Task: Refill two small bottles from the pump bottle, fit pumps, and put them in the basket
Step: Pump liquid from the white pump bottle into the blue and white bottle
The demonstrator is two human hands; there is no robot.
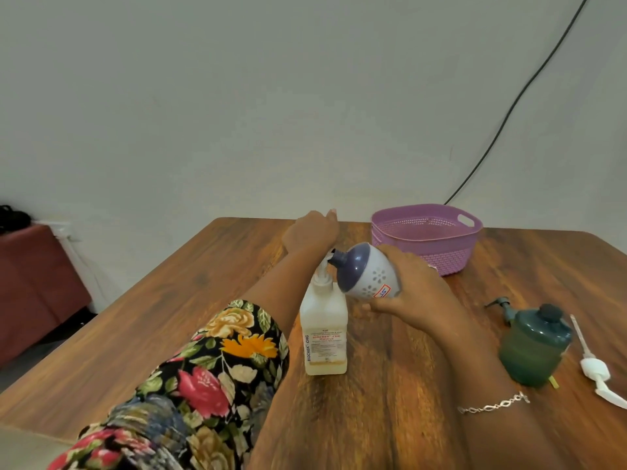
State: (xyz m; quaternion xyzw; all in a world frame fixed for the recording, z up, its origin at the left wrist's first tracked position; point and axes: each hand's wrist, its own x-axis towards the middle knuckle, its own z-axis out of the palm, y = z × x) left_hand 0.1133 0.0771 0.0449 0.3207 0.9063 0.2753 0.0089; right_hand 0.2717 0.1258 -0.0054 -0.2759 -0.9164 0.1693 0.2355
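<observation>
Now at a broad wooden table (152,334) that fills the lower half of the frame, a person in a floral sleeve (203,368) handles two bottles at centre. A purple basket (427,259) stands at the table's far side, right of centre, well apart from the hands' work.

At centre frame the pump bottle (324,334) stands upright, with pale yellow liquid showing near its base. The left hand (312,232) lies palm down over the pump head, its fingers stretched forward and together, clasping nothing. Just to the right, the right hand (417,286) has its fingers wrapped around a small white bottle (373,276) with a purple top. That bottle is held tilted on its side above the table, its dark neck at the pump's spout.

At lower right a green bottle (532,347) stands upright on the table. A white pump (593,368) lies flat beside it near the right edge of the frame, and a dark pump (500,305) lies just behind the green bottle. A silver bracelet (492,405) circles the right wrist.
</observation>
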